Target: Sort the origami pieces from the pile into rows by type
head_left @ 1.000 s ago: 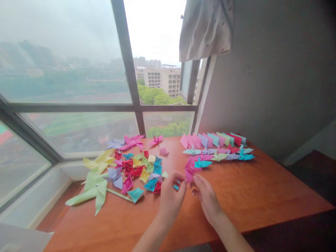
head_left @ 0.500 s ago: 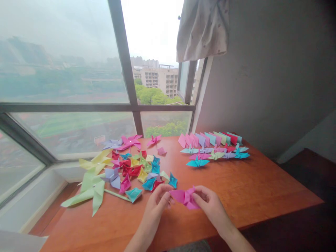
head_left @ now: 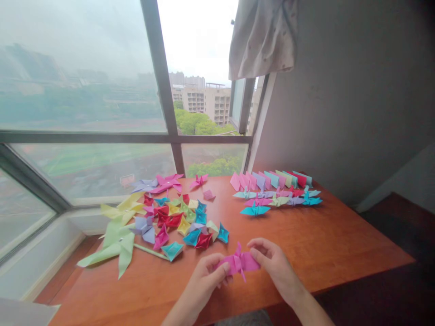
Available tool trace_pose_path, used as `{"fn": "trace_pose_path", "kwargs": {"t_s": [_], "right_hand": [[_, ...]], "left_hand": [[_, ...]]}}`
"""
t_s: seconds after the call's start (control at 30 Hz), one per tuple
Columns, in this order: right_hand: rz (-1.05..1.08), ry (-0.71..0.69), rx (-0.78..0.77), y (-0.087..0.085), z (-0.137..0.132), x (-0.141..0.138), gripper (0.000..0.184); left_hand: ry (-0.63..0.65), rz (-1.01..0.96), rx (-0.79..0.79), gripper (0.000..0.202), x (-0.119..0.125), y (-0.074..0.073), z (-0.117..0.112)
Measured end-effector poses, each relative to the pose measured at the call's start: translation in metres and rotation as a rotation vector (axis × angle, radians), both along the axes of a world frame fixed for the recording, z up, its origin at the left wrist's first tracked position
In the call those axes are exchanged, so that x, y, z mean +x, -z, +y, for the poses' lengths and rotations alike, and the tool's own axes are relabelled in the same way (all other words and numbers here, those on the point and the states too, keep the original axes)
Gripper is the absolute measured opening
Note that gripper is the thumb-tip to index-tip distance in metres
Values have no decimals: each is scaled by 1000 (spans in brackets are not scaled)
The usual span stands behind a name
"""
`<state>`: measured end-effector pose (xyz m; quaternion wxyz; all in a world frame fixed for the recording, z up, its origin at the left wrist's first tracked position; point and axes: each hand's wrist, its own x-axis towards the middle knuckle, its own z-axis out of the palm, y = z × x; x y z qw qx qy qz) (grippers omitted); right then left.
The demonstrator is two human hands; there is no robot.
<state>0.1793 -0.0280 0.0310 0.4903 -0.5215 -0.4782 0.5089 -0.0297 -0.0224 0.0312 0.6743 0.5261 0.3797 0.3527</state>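
Your left hand [head_left: 205,276] pinches one wing of a pink paper bird [head_left: 239,261], thumb on top and fingers curled below. Your right hand [head_left: 273,262] is at the other wing, thumb by its upper corner and fingers loosely bent; whether they grip the paper, you cannot tell from this view. The bird sits between your hands over the near part of the counter [head_left: 306,244], wings spread to both sides, with one thin point towards you and one away.

Past your left hand lies a crowd of small paper boats [head_left: 172,251] in red, yellow, blue, green, pink and purple, many of them touching. To their left you have a green pinwheel [head_left: 125,249], its stick [head_left: 152,252] pointing towards the boats. Farther on lies a yellow pinwheel [head_left: 124,209].

Beyond your right hand, well apart from it, a blue bird [head_left: 255,211] stands in front of more paper birds [head_left: 279,201] set in rows. Behind these you see a line of folded papers [head_left: 250,182] in several colours, standing close together.

Near the far edge of the counter lie a pink pinwheel [head_left: 168,183] and another pink bird [head_left: 198,181]. Beyond is the window frame [head_left: 210,140], with a curtain [head_left: 261,45] hanging at its right, and outside, green trees [head_left: 197,123] and pale buildings [head_left: 222,106].
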Motion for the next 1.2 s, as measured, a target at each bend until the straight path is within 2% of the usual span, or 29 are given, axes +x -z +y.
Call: {"fn": "trace_pose_path", "kwargs": {"t_s": [0.13,0.3,0.37,0.47,0.53,0.63,0.73,0.87,1.07,1.2], "right_hand": [[30,127,-13,5,6,1,41],[-72,359,103,4,6,2,38],[-147,326,167,2,1,-4,34],[-327,134,275,0,-8,-17,27],[-442,58,331,1,-11,-27,22],[-530,57,360,5,-11,-34,21],[-572,72,366,9,-8,-30,23],[-659,217,338,13,1,-2,29],[-891,533,278,23,27,79,32],[-1078,582,150,30,39,116,27]], "left_hand": [[-46,-7,-15,45,-3,3,2],[-225,86,74,48,-5,3,8],[-281,125,101,48,-4,1,9],[-307,155,133,46,-1,-4,7],[-291,155,164,44,2,-6,6],[-237,147,207,41,4,-4,3],[-191,184,257,39,3,-1,1],[-136,281,313,40,2,1,-2],[-156,324,328,39,4,-1,-7],[-161,326,341,36,5,-2,-6]]}}
